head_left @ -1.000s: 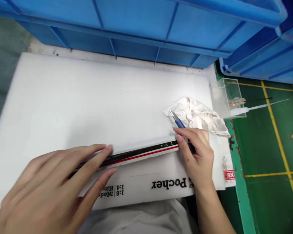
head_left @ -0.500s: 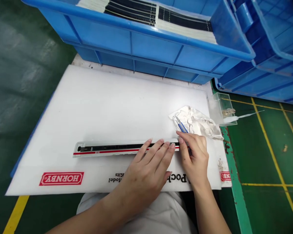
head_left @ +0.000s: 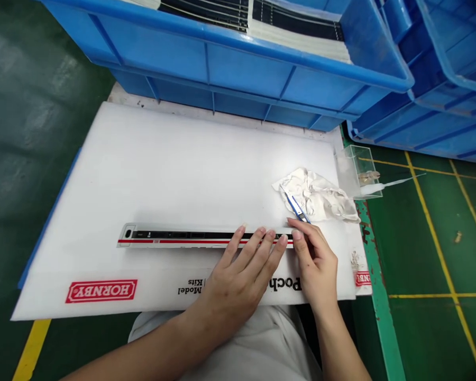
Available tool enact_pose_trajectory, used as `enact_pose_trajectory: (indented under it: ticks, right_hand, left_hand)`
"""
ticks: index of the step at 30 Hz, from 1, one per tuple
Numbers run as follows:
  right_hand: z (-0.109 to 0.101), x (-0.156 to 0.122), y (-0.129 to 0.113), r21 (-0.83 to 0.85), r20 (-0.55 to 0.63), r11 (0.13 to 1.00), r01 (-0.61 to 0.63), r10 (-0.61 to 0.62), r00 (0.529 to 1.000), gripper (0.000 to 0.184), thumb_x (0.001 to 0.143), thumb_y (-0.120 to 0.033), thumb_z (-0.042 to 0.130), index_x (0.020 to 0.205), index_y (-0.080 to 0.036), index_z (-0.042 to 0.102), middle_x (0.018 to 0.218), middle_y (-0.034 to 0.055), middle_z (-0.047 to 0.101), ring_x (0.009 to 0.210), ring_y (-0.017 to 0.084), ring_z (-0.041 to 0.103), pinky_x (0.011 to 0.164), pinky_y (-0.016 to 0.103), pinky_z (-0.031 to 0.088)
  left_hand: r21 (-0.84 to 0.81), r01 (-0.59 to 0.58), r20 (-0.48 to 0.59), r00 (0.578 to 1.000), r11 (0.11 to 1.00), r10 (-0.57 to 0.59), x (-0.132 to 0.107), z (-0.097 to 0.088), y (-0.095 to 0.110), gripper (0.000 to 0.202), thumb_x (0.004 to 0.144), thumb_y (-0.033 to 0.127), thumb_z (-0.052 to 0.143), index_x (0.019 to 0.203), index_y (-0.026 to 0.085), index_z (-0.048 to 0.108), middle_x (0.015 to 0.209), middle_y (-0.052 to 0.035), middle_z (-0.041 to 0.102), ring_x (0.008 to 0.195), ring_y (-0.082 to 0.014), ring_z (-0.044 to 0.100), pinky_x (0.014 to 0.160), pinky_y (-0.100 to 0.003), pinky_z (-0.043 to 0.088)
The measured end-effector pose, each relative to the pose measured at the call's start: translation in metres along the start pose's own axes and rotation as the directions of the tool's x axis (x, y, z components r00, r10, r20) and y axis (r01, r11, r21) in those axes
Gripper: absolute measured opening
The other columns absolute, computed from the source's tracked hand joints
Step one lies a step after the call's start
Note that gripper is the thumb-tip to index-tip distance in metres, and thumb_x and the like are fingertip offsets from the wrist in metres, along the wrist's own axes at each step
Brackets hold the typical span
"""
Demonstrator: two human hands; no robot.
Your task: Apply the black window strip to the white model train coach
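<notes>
My left hand (head_left: 238, 286) rests on the model train carriage (head_left: 182, 238), fingertips spread across its right half. The carriage is long and white, with a black window band and a thin red stripe, and lies lengthwise on a white foam sheet (head_left: 182, 169). My right hand (head_left: 317, 264) pinches the blue-handled tweezers (head_left: 295, 207) beside the carriage's right end, their steel tips pointing up and left over a crumpled white cloth (head_left: 315, 196).

Model train coach (head_left: 202, 238): glossy plastic. Tweezers (head_left: 295, 207): metal with blue coating; crumpled cloth (head_left: 315, 196) soft, foam sheet (head_left: 162, 169) matt white, crate (head_left: 241, 69) smooth blue plastic.
</notes>
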State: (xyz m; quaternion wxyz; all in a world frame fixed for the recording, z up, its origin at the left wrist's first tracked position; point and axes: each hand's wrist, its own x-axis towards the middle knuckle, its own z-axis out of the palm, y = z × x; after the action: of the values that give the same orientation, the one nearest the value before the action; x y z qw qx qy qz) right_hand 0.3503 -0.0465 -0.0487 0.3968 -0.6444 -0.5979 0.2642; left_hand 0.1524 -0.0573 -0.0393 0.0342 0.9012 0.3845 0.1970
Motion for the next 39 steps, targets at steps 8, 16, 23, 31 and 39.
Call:
enact_pose_trajectory:
  ticks: [8, 16, 23, 31, 39]
  right_hand:
    - [0.0, 0.003, -0.006, 0.075, 0.023, 0.989, -0.131, 0.13, 0.991, 0.028, 0.105, -0.044, 0.065, 0.114, -0.022, 0.079, 0.116, 0.0099, 0.079, 0.109, 0.029, 0.074, 0.1, 0.047, 0.059]
    - [-0.001, 0.001, -0.004, 0.103, 0.009, 0.981, -0.164, 0.164, 0.986, 0.026, 0.101, -0.046, 0.07, 0.111, -0.024, 0.081, 0.113, 0.0076, 0.08, 0.106, 0.029, 0.074, 0.099, 0.043, 0.057]
    - [-0.001, -0.005, -0.001, 0.098, -0.018, 0.979, -0.181, 0.183, 0.983, 0.022, 0.1, -0.045, 0.073, 0.111, -0.029, 0.081, 0.116, 0.0048, 0.078, 0.106, 0.027, 0.071, 0.099, 0.042, 0.053]
    - [0.001, -0.006, 0.0, 0.082, -0.044, 0.978, -0.194, 0.198, 0.979, 0.027, 0.097, -0.051, 0.074, 0.108, -0.028, 0.082, 0.111, 0.0046, 0.079, 0.101, 0.029, 0.071, 0.09, 0.041, 0.053]
    - [0.0, -0.008, -0.011, 0.041, -0.058, 0.968, -0.247, 0.249, 0.967, 0.032, 0.098, -0.057, 0.072, 0.108, -0.028, 0.081, 0.112, 0.0009, 0.078, 0.101, 0.027, 0.07, 0.091, 0.036, 0.049]
  left_hand:
    - [0.055, 0.107, 0.062, 0.992, 0.993, -0.111, 0.012, -0.014, 0.018, 0.064, 0.103, 0.029, 0.058, 0.161, 0.007, 0.041, 0.157, -0.0145, 0.059, 0.148, -0.0328, 0.052, 0.126, -0.052, 0.032]
    - [0.008, 0.193, 0.09, 0.977, 0.981, -0.193, 0.017, -0.034, 0.033, 0.064, 0.105, 0.044, 0.051, 0.159, 0.009, 0.046, 0.164, -0.0176, 0.048, 0.109, -0.0253, 0.072, 0.08, -0.038, 0.055]
    - [-0.032, 0.265, 0.214, 0.944, 0.964, -0.252, 0.009, -0.026, 0.034, 0.072, 0.105, 0.043, 0.052, 0.162, 0.002, 0.038, 0.167, -0.0239, 0.039, 0.102, -0.0236, 0.075, 0.074, -0.031, 0.062]
    - [-0.156, 0.289, 0.239, 0.939, 0.945, -0.248, 0.001, -0.032, 0.018, 0.067, 0.111, 0.038, 0.036, 0.16, -0.006, 0.029, 0.165, -0.0204, 0.044, 0.105, -0.021, 0.077, 0.08, -0.03, 0.066]
    - [-0.215, 0.411, 0.154, 0.91, 0.886, -0.384, -0.038, -0.049, -0.004, 0.071, 0.109, 0.028, 0.045, 0.167, 0.002, 0.013, 0.163, -0.019, 0.048, 0.134, -0.0201, 0.066, 0.099, -0.027, 0.062]
